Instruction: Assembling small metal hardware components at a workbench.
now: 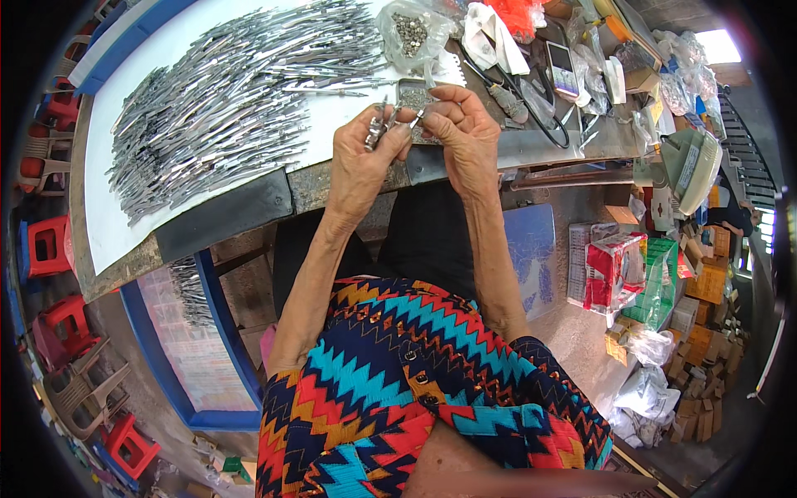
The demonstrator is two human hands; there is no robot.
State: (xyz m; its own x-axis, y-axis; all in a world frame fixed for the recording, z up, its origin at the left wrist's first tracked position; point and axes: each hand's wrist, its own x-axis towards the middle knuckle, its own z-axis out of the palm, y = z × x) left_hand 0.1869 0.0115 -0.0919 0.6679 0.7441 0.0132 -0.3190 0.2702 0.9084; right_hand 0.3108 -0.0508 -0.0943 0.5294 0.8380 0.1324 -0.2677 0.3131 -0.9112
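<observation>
- Left hand: fingers clamped on small metal parts above the worktop's near edge.
- Right hand: fingertips pinch a slim silver piece.
- Metal strips lie toward the left edge.

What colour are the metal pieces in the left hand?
The metal pieces are silver; the head view shows them best.

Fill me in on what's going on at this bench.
A person is handling small metal parts over the workbench. The left hand holds shiny metal pieces; the right hand pinches a slim piece beside them. A large pile of thin metal rods covers much of the white sheet.
</observation>
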